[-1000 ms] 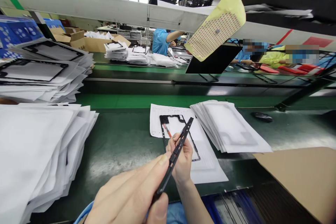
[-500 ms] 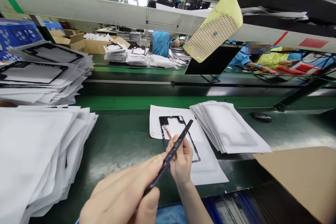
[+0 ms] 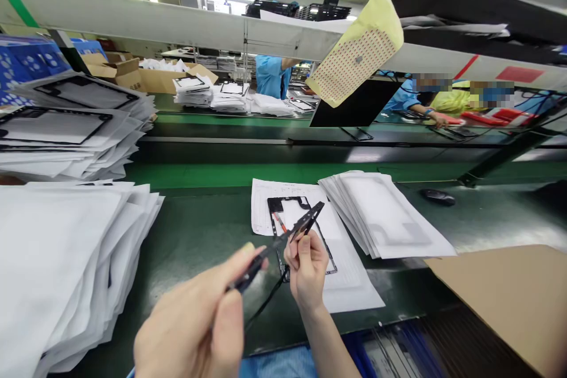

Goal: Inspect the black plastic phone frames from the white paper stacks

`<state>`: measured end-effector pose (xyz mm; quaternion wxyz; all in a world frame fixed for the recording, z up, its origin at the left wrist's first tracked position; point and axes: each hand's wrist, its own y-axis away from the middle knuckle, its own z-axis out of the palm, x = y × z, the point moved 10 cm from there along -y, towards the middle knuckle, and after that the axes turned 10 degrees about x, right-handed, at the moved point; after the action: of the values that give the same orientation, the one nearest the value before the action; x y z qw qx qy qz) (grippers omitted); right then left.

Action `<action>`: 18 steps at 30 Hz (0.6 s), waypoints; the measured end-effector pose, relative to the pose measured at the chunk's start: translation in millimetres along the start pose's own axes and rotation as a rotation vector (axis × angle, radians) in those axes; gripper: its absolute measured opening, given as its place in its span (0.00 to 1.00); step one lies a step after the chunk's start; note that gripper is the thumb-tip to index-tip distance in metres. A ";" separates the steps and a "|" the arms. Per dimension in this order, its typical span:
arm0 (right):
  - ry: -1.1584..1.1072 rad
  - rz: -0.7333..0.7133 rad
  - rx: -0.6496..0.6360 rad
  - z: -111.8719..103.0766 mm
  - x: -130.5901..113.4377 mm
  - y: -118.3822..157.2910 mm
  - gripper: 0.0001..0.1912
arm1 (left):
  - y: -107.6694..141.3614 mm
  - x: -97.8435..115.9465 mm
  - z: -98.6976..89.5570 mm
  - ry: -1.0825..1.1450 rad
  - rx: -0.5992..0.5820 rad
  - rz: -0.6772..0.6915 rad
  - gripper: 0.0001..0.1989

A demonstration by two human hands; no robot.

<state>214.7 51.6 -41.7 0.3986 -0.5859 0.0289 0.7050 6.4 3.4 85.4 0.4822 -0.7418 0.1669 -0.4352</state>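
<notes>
A thin black rectangular frame point(image 3: 290, 235), like a tablet's middle frame, is held up nearly edge-on in front of me. My left hand point(image 3: 190, 313), close to the camera and slightly blurred, pinches its near end between thumb and fingers. Farther out, my right hand point(image 3: 309, 266) has its fingers closed on the frame's far part. Beneath, a second black frame point(image 3: 331, 253) lies flat on white printed sheets point(image 3: 354, 283). A slim red-and-white stick-like item point(image 3: 279, 222) shows inside that frame, just beyond my right fingers; whether my hand touches it I cannot tell.
Stacked white sleeves point(image 3: 398, 212) lie right of the sheets. Tall piles of sleeves point(image 3: 66, 248) and sleeved frames point(image 3: 57, 124) stand at left. A black mouse point(image 3: 437, 196) and cardboard point(image 3: 500, 289) are at right. A yellow dotted sheet point(image 3: 358, 53) hangs from the shelf. Co-workers sit beyond.
The held frame has turned from a single edge-on bar, so its separate sides now show. My left hand has shifted slightly left and down; my right hand stays nearly in place.
</notes>
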 end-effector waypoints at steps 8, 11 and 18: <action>0.233 -0.538 -0.199 6.9 -89.2 2.9 0.10 | -1.2 -2.2 20.0 0.062 -0.128 0.243 0.24; 0.333 -0.758 -0.362 30.7 -116.5 24.7 0.12 | -0.7 8.3 15.0 0.132 -0.174 0.230 0.18; 0.401 -0.891 -0.366 35.9 -137.6 40.1 0.09 | -2.1 14.7 0.4 0.062 -0.093 0.111 0.13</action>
<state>161.4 -30.2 69.2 0.5376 -0.7250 -0.2709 0.3345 14.7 -5.2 94.3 0.4652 -0.7393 0.2424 -0.4222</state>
